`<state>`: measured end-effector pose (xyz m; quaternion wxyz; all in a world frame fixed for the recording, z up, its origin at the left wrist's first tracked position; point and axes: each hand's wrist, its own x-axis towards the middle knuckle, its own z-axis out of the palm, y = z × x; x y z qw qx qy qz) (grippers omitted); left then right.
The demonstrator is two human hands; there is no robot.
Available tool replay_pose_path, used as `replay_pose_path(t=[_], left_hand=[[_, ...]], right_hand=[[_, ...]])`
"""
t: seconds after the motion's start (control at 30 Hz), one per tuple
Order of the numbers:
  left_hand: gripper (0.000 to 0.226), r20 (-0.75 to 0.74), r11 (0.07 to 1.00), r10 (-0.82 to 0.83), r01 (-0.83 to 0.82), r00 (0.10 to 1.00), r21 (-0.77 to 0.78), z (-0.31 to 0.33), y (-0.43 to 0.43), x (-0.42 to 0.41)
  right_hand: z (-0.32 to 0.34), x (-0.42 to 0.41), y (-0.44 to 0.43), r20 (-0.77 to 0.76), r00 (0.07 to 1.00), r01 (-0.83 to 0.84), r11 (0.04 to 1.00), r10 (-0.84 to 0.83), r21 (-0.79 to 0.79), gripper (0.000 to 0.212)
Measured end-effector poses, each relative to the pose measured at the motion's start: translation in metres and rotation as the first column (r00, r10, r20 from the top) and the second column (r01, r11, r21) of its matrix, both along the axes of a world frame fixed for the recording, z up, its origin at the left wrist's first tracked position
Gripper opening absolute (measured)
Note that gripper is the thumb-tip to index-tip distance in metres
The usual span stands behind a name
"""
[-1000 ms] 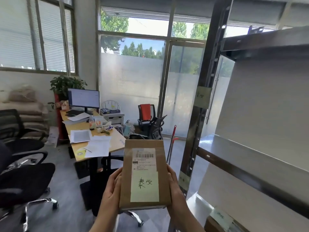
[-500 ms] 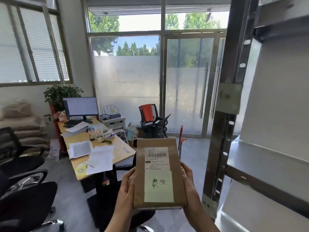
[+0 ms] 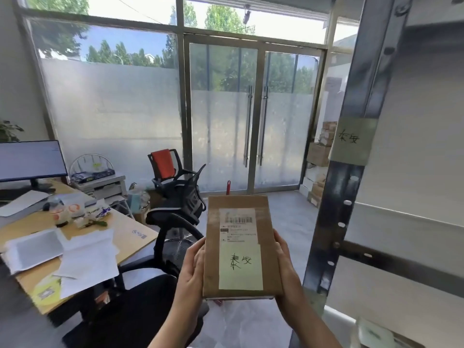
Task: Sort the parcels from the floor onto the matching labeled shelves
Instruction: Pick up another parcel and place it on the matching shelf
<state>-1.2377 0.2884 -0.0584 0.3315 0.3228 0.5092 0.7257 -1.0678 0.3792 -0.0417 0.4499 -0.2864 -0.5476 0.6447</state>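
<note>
A flat brown cardboard parcel (image 3: 241, 247) is held upright in front of me, with a printed barcode label and a pale green note bearing two handwritten characters. My left hand (image 3: 192, 270) grips its left edge and my right hand (image 3: 285, 270) grips its right edge. To the right stands a grey metal shelf upright (image 3: 344, 202) carrying a pale green shelf label (image 3: 350, 141) with the same two handwritten characters. The shelf boards (image 3: 406, 222) behind the upright look bare and white.
A wooden desk (image 3: 130, 234) with papers and a monitor (image 3: 30, 162) fills the left. Black office chairs (image 3: 175, 222) stand between desk and parcel. Glass doors (image 3: 253, 116) are straight ahead. Stacked cartons (image 3: 319, 156) sit by the doors, behind the upright.
My view has swung to the right and nearer the shelf. The shelf label on the upright now sits higher and closer. The parcel stays held in both hands.
</note>
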Motion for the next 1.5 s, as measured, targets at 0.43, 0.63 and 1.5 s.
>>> replay_pose_path(t=[0.43, 0.63, 1.5], left_hand=[[0.033, -0.065, 0.959, -0.258, 0.264, 0.964, 0.103, 0.015, 0.008, 0.001], [0.028, -0.048, 0.916, -0.368, 0.371, 0.929, 0.153, 0.022, 0.002, 0.021], [0.034, -0.197, 0.828, -0.497, 0.53, 0.845, 0.182, 0.06, -0.027, 0.079]], right_hand=[[0.025, 0.01, -0.048, -0.068, 0.944, 0.328, 0.942, -0.324, 0.071, 0.029], [0.04, 0.031, -0.073, -0.098, 0.915, 0.399, 0.912, -0.39, 0.097, 0.047], [0.063, 0.095, -0.13, -0.181, 0.851, 0.522, 0.83, -0.492, 0.197, 0.041]])
